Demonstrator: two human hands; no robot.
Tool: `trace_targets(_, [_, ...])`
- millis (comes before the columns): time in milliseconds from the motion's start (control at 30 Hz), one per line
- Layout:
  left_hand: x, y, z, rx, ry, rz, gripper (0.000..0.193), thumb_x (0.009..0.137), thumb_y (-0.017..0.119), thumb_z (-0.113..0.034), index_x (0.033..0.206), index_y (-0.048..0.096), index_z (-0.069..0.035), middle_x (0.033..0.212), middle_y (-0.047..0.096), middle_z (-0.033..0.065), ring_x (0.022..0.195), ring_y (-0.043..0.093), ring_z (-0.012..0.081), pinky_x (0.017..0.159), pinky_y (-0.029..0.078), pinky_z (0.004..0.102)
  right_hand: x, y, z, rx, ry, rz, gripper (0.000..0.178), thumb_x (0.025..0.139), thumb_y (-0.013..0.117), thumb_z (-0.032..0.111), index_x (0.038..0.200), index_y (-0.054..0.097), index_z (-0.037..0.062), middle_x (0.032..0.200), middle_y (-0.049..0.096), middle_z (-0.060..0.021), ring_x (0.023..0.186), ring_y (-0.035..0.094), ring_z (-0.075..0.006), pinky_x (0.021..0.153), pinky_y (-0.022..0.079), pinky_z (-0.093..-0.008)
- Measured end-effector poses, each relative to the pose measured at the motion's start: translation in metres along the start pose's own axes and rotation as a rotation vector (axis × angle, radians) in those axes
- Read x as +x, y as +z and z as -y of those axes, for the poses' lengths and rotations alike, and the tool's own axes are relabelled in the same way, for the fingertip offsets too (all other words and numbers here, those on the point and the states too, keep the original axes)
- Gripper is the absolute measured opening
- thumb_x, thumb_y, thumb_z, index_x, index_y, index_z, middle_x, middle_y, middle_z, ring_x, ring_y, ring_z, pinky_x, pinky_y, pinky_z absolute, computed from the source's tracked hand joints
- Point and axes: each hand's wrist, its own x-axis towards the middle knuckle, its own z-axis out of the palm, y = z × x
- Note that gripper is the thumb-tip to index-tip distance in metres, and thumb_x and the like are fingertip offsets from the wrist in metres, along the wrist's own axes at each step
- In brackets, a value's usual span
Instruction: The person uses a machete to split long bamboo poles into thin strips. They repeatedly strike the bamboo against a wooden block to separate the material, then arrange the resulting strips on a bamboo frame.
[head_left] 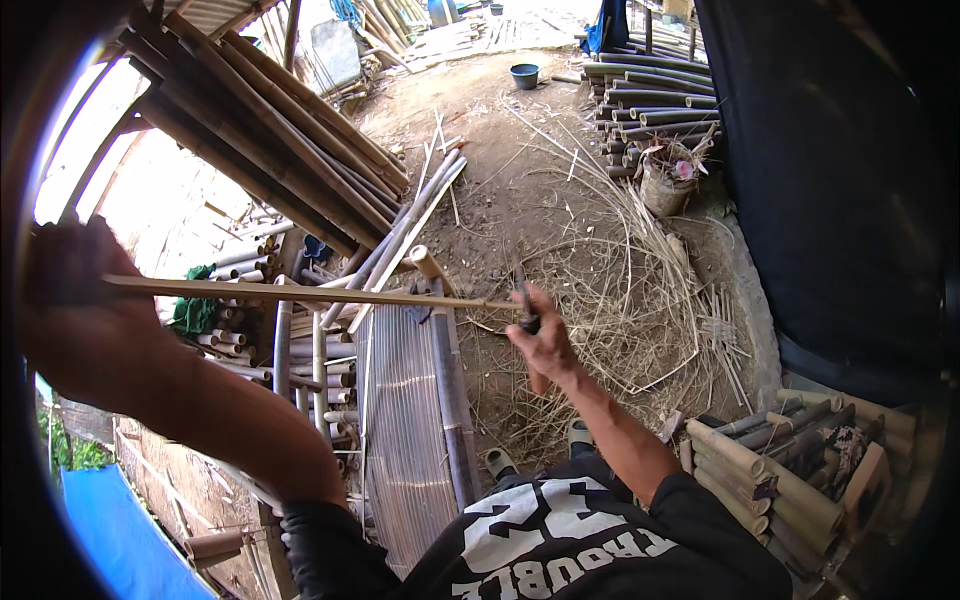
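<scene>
My left hand (75,275), raised at the far left and partly lost in the dark rim, is closed on one end of a long, thin bamboo strip (300,292). The strip runs almost level across to my right hand (545,340), which is closed round a knife (539,382) with an orange-brown handle. Its narrow blade points away from me and meets the strip near the strip's right end. Whether the blade is cutting into the bamboo I cannot tell. Beneath the strip lies a ribbed, translucent sheet (410,420) beside a dark bamboo pole (450,400).
Bamboo shavings (620,310) cover the ground in front. Thick poles (270,130) lean at upper left; cut bamboo is stacked at upper right (655,100) and lower right (760,470). A woven basket (665,185), a dark bucket (524,76) and a black curtain (820,180) stand around.
</scene>
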Motion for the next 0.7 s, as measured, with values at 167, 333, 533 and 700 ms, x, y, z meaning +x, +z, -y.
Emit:
trace_targets(167, [-0.121, 0.074, 0.108, 0.108, -0.014, -0.440, 0.031, 0.099, 0.035, -0.029, 0.082, 0.047, -0.005, 0.064, 0.047, 0.0083, 0.052, 0.044, 0.0136, 0.050, 0.041, 0.0259, -0.042, -0.106, -0.017, -0.021, 0.147, -0.065, 0.049, 0.084, 0.063, 0.020, 0.123, 0.052, -0.0070, 0.133, 0.041, -0.0185, 0.102, 0.058, -0.0192, 0.079, 0.057, -0.0308])
trace_targets(333, [-0.183, 0.085, 0.167, 0.384, 0.015, -0.369, 0.027, 0.098, 0.040, -0.025, 0.075, 0.040, -0.010, 0.061, 0.040, 0.0065, 0.043, 0.037, 0.0096, 0.038, 0.030, 0.0217, -0.083, -0.174, -0.003, -0.050, 0.473, -0.156, 0.048, 0.086, 0.060, 0.014, 0.131, 0.049, -0.0001, 0.078, 0.051, -0.0041, 0.057, 0.054, -0.0105, 0.050, 0.047, -0.0265])
trace_targets(533, [-0.146, 0.126, 0.130, 0.430, 0.236, -0.493, 0.030, 0.101, 0.044, -0.025, 0.077, 0.040, -0.008, 0.061, 0.031, -0.0002, 0.046, 0.032, 0.0088, 0.041, 0.027, 0.0231, -0.097, -0.201, 0.050, -0.192, 0.466, -0.058, 0.046, 0.096, 0.052, 0.015, 0.138, 0.044, 0.0020, 0.076, 0.058, -0.0038, 0.058, 0.056, -0.0100, 0.050, 0.047, -0.0265])
trace_targets(700, [-0.154, 0.119, 0.127, 0.352, 0.206, -0.402, 0.034, 0.101, 0.046, -0.028, 0.072, 0.040, -0.010, 0.060, 0.030, -0.0005, 0.047, 0.030, 0.0082, 0.043, 0.025, 0.0226, -0.092, -0.177, 0.075, -0.350, 0.258, 0.045, 0.034, 0.095, 0.052, 0.012, 0.125, 0.052, -0.0032, 0.069, 0.056, -0.0086, 0.058, 0.058, -0.0195, 0.056, 0.047, -0.0338])
